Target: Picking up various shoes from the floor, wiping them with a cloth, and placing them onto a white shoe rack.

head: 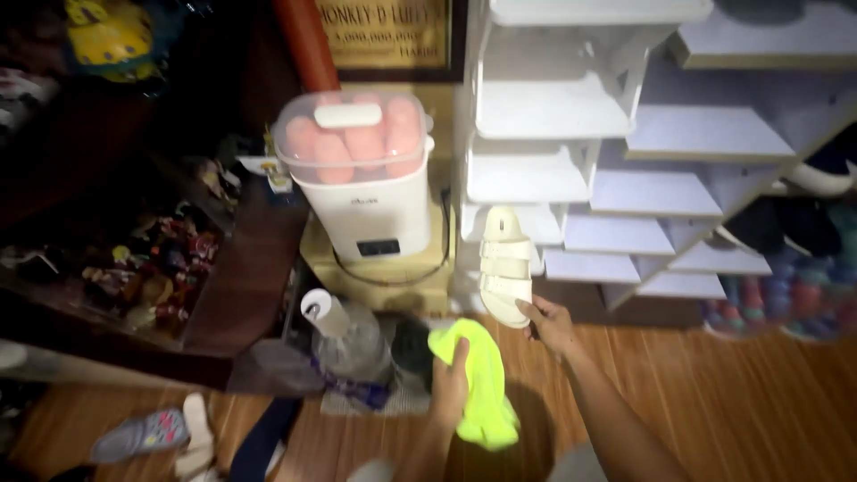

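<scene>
My right hand grips the heel end of a cream two-strap sandal, held upright with its toe pointing toward the white shelf unit. Just left of it, my left hand clutches a neon yellow-green cloth that hangs down over the wooden floor. The two hands are close together but apart, in front of the lowest white shelves.
A white appliance with a clear lid over pink items stands left of the shelves. Bags and a paper roll lie below it. A dark wooden cabinet with clutter is at left. Shoes fill shelves at right. Slippers lie on the floor.
</scene>
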